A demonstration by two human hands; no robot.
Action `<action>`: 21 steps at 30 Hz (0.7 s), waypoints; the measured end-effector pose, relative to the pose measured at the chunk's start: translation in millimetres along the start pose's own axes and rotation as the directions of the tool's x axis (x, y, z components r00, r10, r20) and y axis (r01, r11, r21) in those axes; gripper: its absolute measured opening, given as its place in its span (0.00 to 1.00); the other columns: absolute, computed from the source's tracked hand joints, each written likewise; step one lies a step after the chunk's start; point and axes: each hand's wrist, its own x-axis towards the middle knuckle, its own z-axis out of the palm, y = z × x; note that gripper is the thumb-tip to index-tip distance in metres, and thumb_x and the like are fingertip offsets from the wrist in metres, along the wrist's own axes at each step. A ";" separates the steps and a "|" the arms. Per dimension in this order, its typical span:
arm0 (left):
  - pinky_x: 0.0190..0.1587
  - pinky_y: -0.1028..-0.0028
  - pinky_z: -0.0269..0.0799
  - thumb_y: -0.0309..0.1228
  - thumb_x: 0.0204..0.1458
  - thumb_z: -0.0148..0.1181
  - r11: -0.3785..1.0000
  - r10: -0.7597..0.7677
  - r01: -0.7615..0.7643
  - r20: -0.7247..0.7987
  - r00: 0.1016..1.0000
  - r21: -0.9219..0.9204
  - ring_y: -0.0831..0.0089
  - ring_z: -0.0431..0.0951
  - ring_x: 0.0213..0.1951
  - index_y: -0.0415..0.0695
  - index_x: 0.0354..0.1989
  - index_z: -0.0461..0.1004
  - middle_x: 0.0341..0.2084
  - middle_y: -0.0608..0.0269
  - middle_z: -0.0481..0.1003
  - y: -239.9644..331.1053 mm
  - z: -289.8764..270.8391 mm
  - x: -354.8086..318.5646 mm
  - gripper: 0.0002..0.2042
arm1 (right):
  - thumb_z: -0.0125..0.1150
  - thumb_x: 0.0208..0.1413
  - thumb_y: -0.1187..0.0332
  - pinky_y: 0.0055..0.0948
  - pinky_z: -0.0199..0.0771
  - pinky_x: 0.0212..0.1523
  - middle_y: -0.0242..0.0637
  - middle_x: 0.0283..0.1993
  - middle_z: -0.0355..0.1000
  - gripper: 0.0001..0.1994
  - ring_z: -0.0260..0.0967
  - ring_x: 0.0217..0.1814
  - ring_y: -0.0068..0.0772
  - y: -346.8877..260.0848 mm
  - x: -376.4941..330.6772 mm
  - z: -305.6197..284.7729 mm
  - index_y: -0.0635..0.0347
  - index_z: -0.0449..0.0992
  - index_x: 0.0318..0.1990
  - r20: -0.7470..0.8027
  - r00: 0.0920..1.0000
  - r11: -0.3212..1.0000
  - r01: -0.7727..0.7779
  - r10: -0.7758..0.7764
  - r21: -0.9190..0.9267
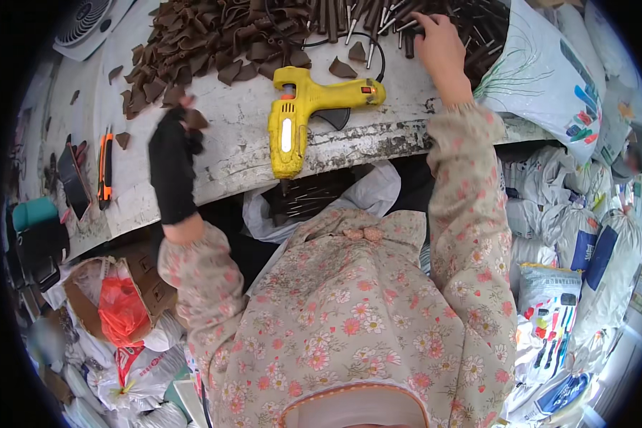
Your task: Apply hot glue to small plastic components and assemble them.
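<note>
My left hand (175, 153), in a black fingerless glove, is over the left part of the worktable, slightly blurred. Its bare fingertips are closed on a small curved brown piece (197, 120). At the back right, my right hand (442, 51) reaches onto a pile of dark brown rods with silvery metal ends (367, 20). Its fingers are apart and touch the rods; no rod is visibly lifted. Between my hands a yellow glue gun (289, 121) lies on its side near the front edge, nozzle toward me. A heap of curved brown pieces (200, 36) covers the back left.
The worn white table (228, 153) carries an orange-and-black cutter (105, 167) and a phone (75, 178). A black cord (381, 53) runs behind the glue gun. A white bag (542, 71) lies at right. Below the edge, an open bag (378, 189) holds more rods.
</note>
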 end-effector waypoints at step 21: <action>0.24 0.83 0.67 0.24 0.48 0.58 0.959 -0.263 0.256 -0.040 0.964 -0.121 0.81 0.73 0.23 0.35 0.38 0.72 0.25 0.61 0.75 -51.6 62.7 -152.8 0.09 | 0.54 0.55 0.66 0.19 0.65 0.31 0.34 0.37 0.68 0.20 0.64 0.28 0.20 -56.1 -84.0 -29.4 0.62 0.63 0.54 0.113 0.992 0.438 -0.126 0.055 0.890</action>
